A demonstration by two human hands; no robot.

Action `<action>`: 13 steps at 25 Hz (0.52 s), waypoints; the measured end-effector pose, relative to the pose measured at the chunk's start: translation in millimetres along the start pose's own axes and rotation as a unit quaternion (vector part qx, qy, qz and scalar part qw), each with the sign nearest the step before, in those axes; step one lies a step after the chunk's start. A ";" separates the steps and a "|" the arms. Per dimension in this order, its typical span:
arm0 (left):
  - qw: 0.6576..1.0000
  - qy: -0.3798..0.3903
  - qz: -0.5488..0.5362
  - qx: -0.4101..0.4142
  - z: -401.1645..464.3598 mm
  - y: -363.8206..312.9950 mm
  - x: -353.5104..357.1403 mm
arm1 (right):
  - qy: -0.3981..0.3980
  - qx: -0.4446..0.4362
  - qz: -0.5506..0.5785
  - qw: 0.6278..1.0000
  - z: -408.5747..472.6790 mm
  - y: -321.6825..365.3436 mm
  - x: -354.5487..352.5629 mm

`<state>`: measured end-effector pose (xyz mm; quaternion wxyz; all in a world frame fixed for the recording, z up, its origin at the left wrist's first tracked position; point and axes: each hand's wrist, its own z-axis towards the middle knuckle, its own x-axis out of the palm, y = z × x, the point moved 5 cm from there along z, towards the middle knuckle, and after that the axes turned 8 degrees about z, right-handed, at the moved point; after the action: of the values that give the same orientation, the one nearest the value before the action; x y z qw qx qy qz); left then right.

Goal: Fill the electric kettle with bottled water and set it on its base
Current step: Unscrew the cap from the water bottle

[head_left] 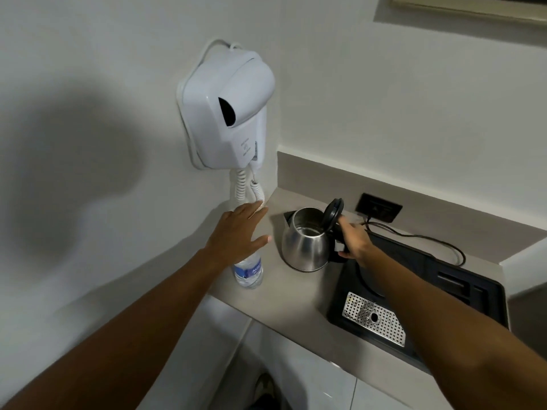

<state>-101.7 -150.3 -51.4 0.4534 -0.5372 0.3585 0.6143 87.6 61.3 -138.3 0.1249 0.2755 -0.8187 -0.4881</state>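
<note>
Right hand (353, 242) grips kettle (305, 244) (lid up) — left hand (236, 232) over bottle (248, 272).

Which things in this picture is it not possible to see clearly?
Head view only:
- water bottle: cap and neck hidden by the left hand; label too small to read.
- kettle: handle covered by the right hand; water level unclear.
- kettle base on the black tray: mostly behind the right forearm.

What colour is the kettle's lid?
Black. The lid stands open on the silver kettle, clearest in the head view.
</note>
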 end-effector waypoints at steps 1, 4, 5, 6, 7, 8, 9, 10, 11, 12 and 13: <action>1.000 -0.008 -0.028 -0.012 -3.7 4.8 -0.5 | -0.003 0.005 -0.006 1.000 2.5 -3.2 -0.1; 0.994 -0.038 -0.097 -0.031 -16.4 13.9 0.6 | -0.007 0.013 -0.014 1.000 7.6 -10.0 -3.1; 0.993 -0.040 -0.108 -0.034 -19.0 16.1 3.0 | -0.005 0.009 -0.025 1.000 10.0 -10.3 -4.3; 0.991 -0.037 -0.119 -0.040 -21.2 18.3 6.0 | -0.002 0.005 -0.039 0.999 12.4 -10.5 -5.0; 0.990 -0.030 -0.131 -0.051 -22.4 20.4 8.1 | 0.005 0.000 -0.050 0.999 13.8 -10.6 -5.3; 0.987 -0.021 -0.142 -0.064 -23.0 22.4 10.2 | 0.010 -0.004 -0.057 0.998 15.2 -11.0 -5.2; 0.986 -0.014 -0.150 -0.074 -23.0 23.6 12.0 | 0.013 -0.008 -0.060 0.998 16.2 -11.5 -5.5; 0.985 -0.015 -0.156 -0.077 -23.2 23.5 12.4 | 0.013 -0.010 -0.061 0.998 17.0 -11.2 -6.1; 0.983 -0.022 -0.164 -0.078 -23.9 23.5 11.9 | 0.015 -0.010 -0.060 0.998 17.1 -10.7 -6.3; 0.980 -0.033 -0.177 -0.082 -26.7 24.1 11.3 | 0.018 -0.010 -0.058 0.998 16.6 -10.4 -6.3; 0.976 -0.047 -0.192 -0.093 -31.2 26.5 10.6 | 0.022 -0.011 -0.057 0.998 16.6 -10.5 -5.9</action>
<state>-116.3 -186.2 -68.2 0.5271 -0.6066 0.1683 0.5709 88.0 72.9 -155.2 0.1175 0.3308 -0.7935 -0.4971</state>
